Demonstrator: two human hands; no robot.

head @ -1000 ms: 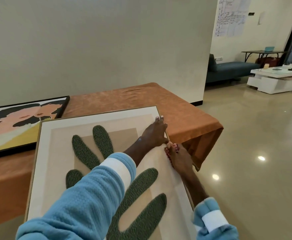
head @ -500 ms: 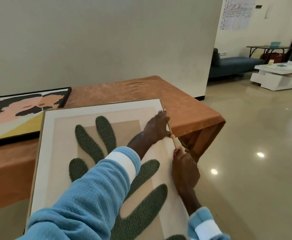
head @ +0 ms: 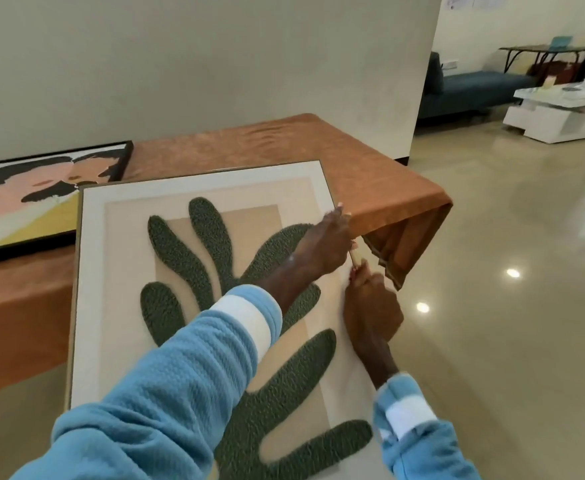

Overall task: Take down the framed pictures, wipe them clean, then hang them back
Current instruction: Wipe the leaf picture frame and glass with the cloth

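Observation:
A large light-framed leaf picture [head: 128, 271], with green fuzzy leaf shapes on beige, lies tilted toward me, its top over the table's front edge. My left hand [head: 325, 244] reaches across it and curls over its right edge. Just below, my right hand [head: 370, 306] grips the same edge from the outside, and a bit of pale frame shows between the two hands. My blue sleeves hide the picture's lower middle. A second, black-framed picture [head: 41, 192] with pink, black and yellow shapes lies flat on the table at the left.
The table [head: 284, 150], draped in an orange cloth, stands against a plain wall [head: 215, 64]. Glossy floor [head: 509, 306] spreads to the right. A blue sofa [head: 474, 88], a white low table [head: 561, 112] and a dark desk stand far back right.
Both hands stay on the leaf picture's right edge, and my right hand has slid slightly lower, away from the left. The view has tilted down a little.

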